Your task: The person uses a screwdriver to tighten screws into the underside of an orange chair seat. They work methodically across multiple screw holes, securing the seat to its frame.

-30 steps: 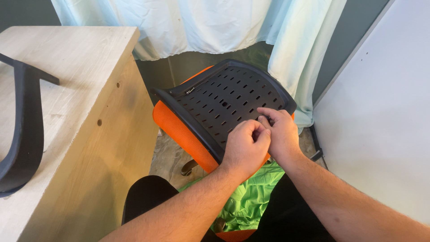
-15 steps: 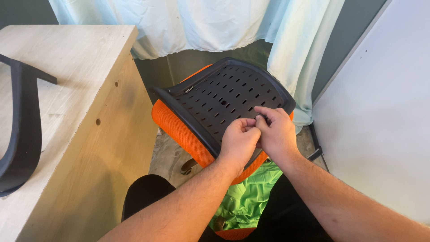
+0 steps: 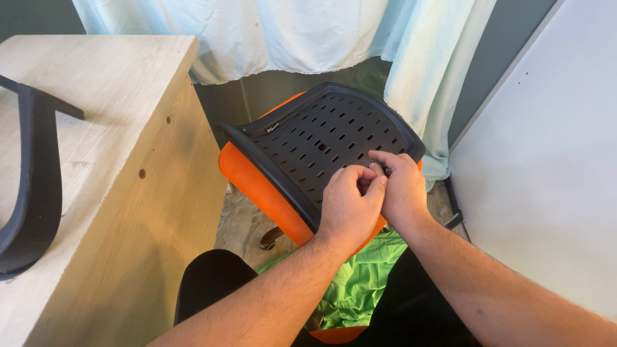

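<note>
The black perforated chair shell [image 3: 321,144] rests on your lap, tilted, backed by orange mesh padding [image 3: 263,186]. Your left hand [image 3: 347,205] and right hand [image 3: 402,189] meet at its near edge, fingertips pinched together on something too small to make out; whether they grip a part, you cannot tell. Keep the shell steady on your knees and work with fingertips only. Counted: one shell, one wooden cabinet [image 3: 128,128], one curved black piece [image 3: 32,186] on it, one green cloth [image 3: 360,283]
</note>
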